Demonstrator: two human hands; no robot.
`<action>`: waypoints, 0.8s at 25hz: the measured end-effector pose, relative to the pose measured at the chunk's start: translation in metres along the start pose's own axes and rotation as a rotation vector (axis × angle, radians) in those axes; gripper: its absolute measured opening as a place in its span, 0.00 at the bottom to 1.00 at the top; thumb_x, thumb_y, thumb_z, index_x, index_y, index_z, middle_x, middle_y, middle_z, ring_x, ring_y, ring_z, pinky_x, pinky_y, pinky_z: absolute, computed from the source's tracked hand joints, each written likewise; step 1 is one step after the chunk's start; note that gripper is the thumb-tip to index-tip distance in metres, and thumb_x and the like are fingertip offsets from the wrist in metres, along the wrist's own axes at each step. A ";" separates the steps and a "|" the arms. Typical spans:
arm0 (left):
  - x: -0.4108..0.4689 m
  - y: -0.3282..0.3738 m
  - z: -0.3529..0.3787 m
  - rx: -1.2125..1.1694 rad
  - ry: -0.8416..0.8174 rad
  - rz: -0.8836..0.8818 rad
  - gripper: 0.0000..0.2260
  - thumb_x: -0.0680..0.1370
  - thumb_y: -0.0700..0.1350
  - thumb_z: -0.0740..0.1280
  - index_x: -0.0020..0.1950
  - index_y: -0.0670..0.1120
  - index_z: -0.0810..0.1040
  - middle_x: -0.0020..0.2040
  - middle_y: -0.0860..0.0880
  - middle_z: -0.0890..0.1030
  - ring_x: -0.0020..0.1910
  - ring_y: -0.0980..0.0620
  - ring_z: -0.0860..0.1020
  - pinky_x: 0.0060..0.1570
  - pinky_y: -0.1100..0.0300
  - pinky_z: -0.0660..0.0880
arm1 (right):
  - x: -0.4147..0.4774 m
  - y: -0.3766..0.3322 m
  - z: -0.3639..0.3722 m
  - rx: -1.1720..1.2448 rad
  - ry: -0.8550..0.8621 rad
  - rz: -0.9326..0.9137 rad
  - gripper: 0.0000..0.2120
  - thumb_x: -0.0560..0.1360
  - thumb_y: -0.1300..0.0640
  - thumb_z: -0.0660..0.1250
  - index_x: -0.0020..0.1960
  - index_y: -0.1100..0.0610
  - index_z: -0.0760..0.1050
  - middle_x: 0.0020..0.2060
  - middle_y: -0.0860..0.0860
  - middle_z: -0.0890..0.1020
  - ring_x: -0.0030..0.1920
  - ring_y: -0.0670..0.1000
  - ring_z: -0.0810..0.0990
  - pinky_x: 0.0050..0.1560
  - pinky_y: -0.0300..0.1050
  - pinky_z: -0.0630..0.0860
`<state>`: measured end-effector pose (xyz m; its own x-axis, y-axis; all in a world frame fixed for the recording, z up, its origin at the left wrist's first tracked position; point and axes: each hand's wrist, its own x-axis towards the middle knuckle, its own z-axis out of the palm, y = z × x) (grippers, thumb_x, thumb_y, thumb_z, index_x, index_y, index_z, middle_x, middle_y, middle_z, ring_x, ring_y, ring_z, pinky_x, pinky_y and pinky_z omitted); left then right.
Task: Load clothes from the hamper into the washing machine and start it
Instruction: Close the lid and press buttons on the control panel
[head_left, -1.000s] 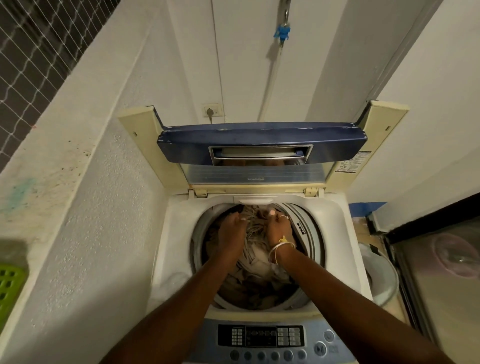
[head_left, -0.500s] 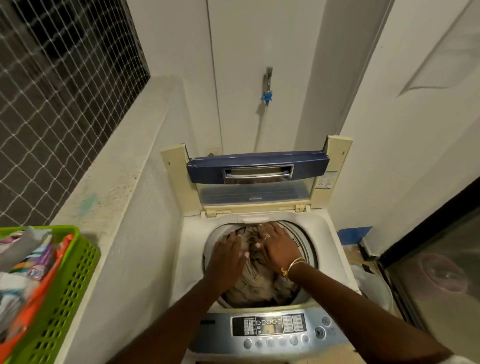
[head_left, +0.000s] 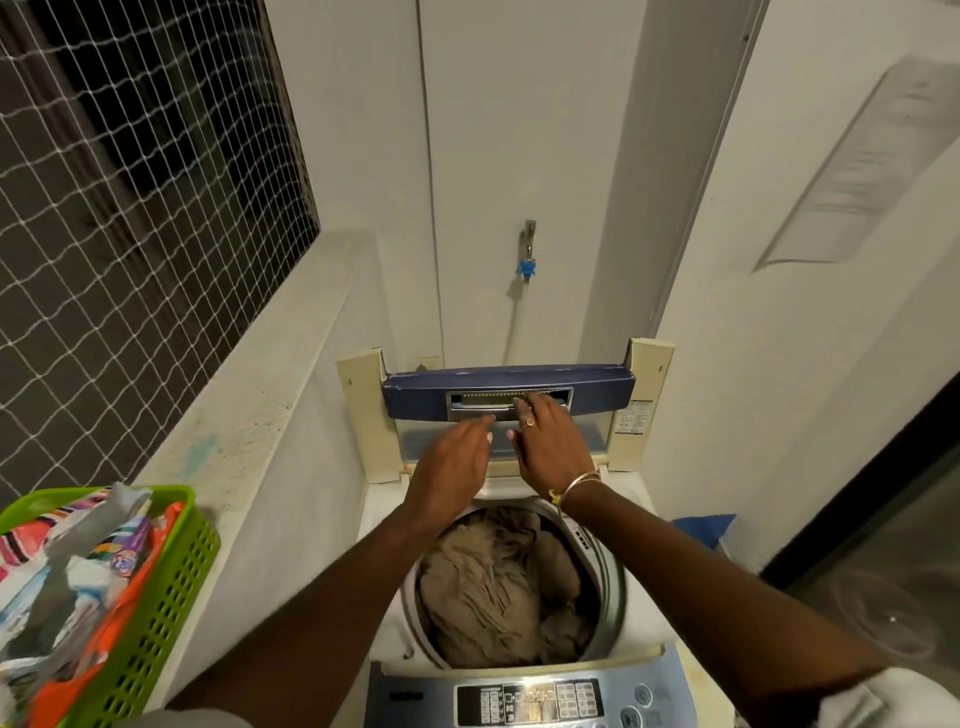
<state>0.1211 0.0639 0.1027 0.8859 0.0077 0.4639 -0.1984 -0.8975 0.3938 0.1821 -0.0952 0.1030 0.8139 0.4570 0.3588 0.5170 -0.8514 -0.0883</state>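
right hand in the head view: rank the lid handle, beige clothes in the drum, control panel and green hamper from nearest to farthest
From the right hand:
1. Lid handle: fingertips at it, on the raised lid.
2. Beige clothes: below, in the drum.
3. Control panel: front edge of the machine.
4. Green hamper: far left, on the ledge.

Control panel (head_left: 530, 701), at the near edge of the washing machine (head_left: 631, 499): printing is showing in small rows, none of it coming through sharply enough to read.
Sticker (head_left: 630, 415), on the machine's raised lid at its right end: fine print is showing, too small to read.
Wall plaque (head_left: 862, 171), up and right of the machine: faint lines are showing, nothing legible.
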 end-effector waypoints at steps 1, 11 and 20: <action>0.009 -0.002 0.000 0.037 -0.036 0.012 0.16 0.83 0.44 0.61 0.70 0.44 0.73 0.66 0.46 0.78 0.65 0.49 0.76 0.65 0.56 0.73 | 0.005 0.002 0.000 -0.020 -0.029 0.000 0.24 0.80 0.50 0.60 0.72 0.59 0.65 0.66 0.56 0.73 0.68 0.57 0.69 0.70 0.52 0.68; 0.017 -0.010 0.012 0.244 -0.200 0.021 0.20 0.79 0.43 0.65 0.71 0.44 0.70 0.67 0.45 0.74 0.67 0.46 0.71 0.69 0.52 0.69 | 0.014 0.003 0.001 -0.097 -0.053 0.020 0.14 0.79 0.49 0.58 0.57 0.56 0.76 0.52 0.53 0.77 0.54 0.55 0.74 0.57 0.50 0.73; -0.012 0.033 -0.028 0.427 -0.280 -0.009 0.07 0.78 0.45 0.66 0.55 0.51 0.78 0.55 0.50 0.80 0.55 0.47 0.77 0.58 0.51 0.66 | -0.047 -0.006 -0.029 0.018 0.023 -0.037 0.12 0.78 0.49 0.59 0.47 0.56 0.76 0.45 0.53 0.78 0.46 0.55 0.75 0.43 0.47 0.68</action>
<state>0.0919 0.0464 0.1325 0.9768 -0.0494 0.2083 -0.0528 -0.9985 0.0107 0.1326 -0.1194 0.1137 0.7878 0.4817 0.3838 0.5515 -0.8291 -0.0914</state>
